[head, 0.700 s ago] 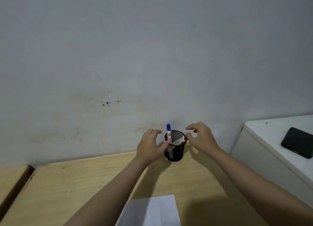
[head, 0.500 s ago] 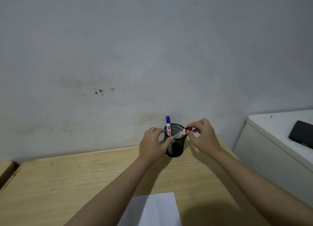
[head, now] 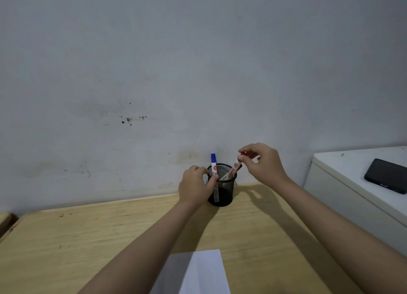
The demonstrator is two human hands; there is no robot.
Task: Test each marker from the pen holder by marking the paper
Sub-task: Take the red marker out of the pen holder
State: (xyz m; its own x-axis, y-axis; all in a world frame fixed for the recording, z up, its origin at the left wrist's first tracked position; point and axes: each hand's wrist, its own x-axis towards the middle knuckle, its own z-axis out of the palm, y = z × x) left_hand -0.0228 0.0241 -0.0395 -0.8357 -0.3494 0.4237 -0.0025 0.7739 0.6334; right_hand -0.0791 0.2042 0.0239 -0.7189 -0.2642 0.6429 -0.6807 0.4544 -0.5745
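Observation:
A black mesh pen holder (head: 224,194) stands at the back of the wooden desk (head: 88,238), close to the wall. My left hand (head: 193,187) wraps its left side and steadies it. A blue-capped marker (head: 213,165) stands upright in the holder by my left thumb. My right hand (head: 262,161) pinches the top of a red marker (head: 233,170), which leans to the right with its lower part still inside the holder. A white sheet of paper (head: 198,274) lies at the near edge of the desk between my forearms.
A white cabinet (head: 343,196) stands to the right of the desk with a black phone (head: 386,176) lying on top. The grey wall (head: 198,73) rises directly behind the holder. The desk's left end is cut off by a gap (head: 8,224).
My right hand has risen and drawn the red marker partly up out of the holder. The left hand has stayed on the holder. The view shifted slightly.

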